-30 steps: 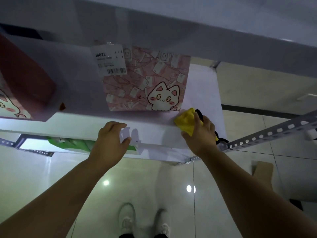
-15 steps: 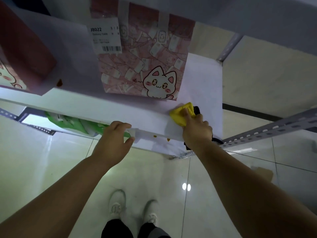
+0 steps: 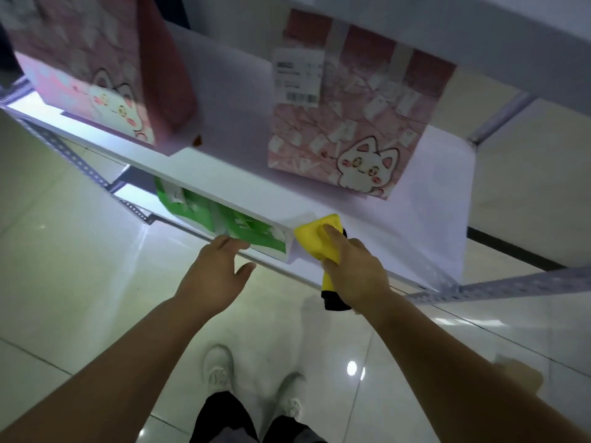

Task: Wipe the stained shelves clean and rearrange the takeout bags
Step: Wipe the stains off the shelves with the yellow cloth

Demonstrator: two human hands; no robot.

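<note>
My right hand (image 3: pixel 353 266) grips a yellow cloth (image 3: pixel 316 239) with a black edge and presses it on the front lip of the white shelf (image 3: pixel 243 174). My left hand (image 3: pixel 214 273) hovers just below the shelf edge, fingers relaxed, holding nothing. Two pink takeout bags with a white cat print stand on the shelf: one at the left (image 3: pixel 96 65), one at the right (image 3: pixel 355 113) with a white barcode label. A small brown stain (image 3: pixel 196 140) sits between them, beside the left bag.
A green bag (image 3: pixel 224 219) lies on the lower shelf, under the white one. Perforated grey metal rails (image 3: pixel 499 286) frame the rack on both sides. Glossy tiled floor lies below, with my white shoes (image 3: pixel 219 367) on it.
My right hand has drawn the cloth from the cat bag's base out to the shelf's front edge. My left hand has dropped off the edge. The view has shifted, showing the left bag more.
</note>
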